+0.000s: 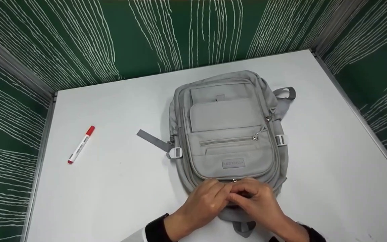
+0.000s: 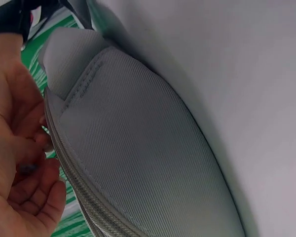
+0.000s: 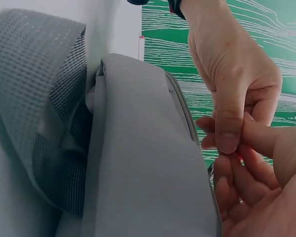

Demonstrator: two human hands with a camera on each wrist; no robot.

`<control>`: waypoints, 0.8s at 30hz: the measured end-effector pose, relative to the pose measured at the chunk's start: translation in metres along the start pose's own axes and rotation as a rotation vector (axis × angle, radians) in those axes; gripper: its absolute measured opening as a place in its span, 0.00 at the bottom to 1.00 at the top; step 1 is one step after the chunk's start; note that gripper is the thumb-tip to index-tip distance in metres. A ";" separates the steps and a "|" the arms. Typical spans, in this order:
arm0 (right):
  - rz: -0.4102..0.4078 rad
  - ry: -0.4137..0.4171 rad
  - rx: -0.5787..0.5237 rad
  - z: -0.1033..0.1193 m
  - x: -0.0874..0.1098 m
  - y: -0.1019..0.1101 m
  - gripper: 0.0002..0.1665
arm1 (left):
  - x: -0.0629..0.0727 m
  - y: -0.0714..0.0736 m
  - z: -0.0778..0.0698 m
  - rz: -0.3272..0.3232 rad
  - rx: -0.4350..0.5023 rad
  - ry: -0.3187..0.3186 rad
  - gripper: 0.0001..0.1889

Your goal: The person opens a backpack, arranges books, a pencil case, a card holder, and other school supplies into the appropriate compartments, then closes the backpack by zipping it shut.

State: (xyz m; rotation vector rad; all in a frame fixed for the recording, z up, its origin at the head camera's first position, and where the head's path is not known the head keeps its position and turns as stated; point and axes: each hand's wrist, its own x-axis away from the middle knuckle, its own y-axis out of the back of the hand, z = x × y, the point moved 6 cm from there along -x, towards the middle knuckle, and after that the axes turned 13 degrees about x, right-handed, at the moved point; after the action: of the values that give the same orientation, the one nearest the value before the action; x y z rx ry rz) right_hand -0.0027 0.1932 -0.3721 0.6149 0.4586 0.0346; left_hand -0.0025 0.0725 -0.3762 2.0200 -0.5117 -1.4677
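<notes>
A grey backpack (image 1: pixel 227 117) lies on its back on the table. My left hand (image 1: pixel 207 200) and right hand (image 1: pixel 260 201) meet over its near end, fingers curled and fingertips together. They pinch a small thing mostly covered by the fingers; I cannot tell what it is. A bit of red (image 3: pixel 239 157) shows between the fingertips in the right wrist view. Right beside the fingers runs a curved zipper (image 2: pixel 84 192), seen in the left wrist view. A metal zipper pull (image 1: pixel 234 180) shows just beyond the fingertips.
A white marker with a red cap (image 1: pixel 81 145) lies at the left on the white table (image 1: pixel 113 195). A loose strap (image 1: pixel 153 139) sticks out from the bag's left side, another strap (image 1: pixel 286 95) from its right. Green panels (image 1: pixel 180 33) with white lines enclose the table.
</notes>
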 end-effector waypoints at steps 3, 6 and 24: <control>0.012 0.156 0.055 0.002 -0.002 0.004 0.15 | 0.000 0.000 0.000 -0.013 -0.015 -0.002 0.11; 0.008 0.291 0.192 -0.003 -0.002 0.009 0.17 | 0.002 -0.002 0.001 -0.033 -0.019 0.004 0.10; 0.033 0.502 0.681 -0.038 -0.005 0.021 0.17 | 0.015 -0.002 0.010 -0.095 0.115 0.135 0.08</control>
State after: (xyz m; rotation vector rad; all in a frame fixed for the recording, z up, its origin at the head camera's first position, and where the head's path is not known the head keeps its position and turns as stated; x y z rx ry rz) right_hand -0.0210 0.2303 -0.3856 1.2950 0.9626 0.0659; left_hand -0.0074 0.0622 -0.3908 2.2432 -0.4585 -1.3713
